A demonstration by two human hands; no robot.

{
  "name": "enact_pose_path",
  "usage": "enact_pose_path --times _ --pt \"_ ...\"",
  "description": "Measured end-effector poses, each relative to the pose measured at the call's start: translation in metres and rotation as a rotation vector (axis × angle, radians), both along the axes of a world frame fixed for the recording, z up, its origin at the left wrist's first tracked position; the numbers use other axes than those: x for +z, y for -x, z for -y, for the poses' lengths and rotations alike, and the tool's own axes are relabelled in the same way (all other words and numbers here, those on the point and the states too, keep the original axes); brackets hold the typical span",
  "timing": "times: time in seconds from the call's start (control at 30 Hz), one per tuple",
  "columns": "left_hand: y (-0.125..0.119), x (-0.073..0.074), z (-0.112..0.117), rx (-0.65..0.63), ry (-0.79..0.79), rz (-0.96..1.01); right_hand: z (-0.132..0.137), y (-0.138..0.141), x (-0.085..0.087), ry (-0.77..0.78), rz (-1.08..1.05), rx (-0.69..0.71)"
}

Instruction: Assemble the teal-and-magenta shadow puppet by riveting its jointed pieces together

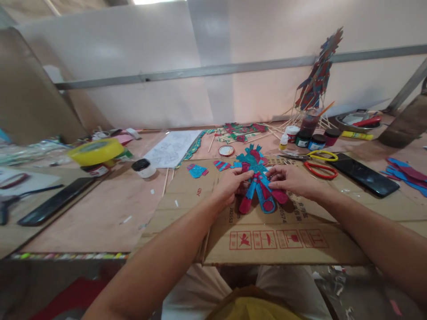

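Note:
Between my two hands is a painted cut-out figure (256,178) in blue, teal and magenta, with several strips fanning out toward me. My left hand (235,181) grips its left side, fingers closed at the edge. On the other side my right hand (289,180) pinches the figure near its middle; the fingertips are partly behind it. The figure is held just over a flattened cardboard sheet (187,231); whether it touches the sheet I cannot tell. Two small painted pieces, a blue one (197,170) and a striped one (222,165), lie left of my hands.
Scissors (320,164) and a black phone (363,174) lie to the right. Paint jars (316,142) and a stick-mounted painted figure (315,80) stand behind. At left are yellow tape (96,151), a small jar (143,168) and a drawing sheet (173,148). More painted pieces (407,174) lie far right.

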State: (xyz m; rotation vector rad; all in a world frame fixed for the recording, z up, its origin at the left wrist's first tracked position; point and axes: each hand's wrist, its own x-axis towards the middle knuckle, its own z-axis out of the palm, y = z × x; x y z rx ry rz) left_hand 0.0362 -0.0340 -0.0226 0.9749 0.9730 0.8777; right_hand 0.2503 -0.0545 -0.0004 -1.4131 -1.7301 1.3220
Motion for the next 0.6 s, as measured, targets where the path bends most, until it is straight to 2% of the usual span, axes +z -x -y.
enact_pose_path --times 0.2,0.43,0.6 --pt "0.004 0.009 0.003 -0.089 -0.061 -0.246 -0.001 -0.010 0.002 0.071 0.148 0.097" --pt "0.007 0.016 0.003 -0.116 -0.147 -0.452 0.002 -0.012 0.007 0.021 0.130 0.035" --pt "0.012 0.019 -0.001 -0.166 -0.213 -0.617 -0.001 -0.012 0.013 -0.080 0.118 -0.041"
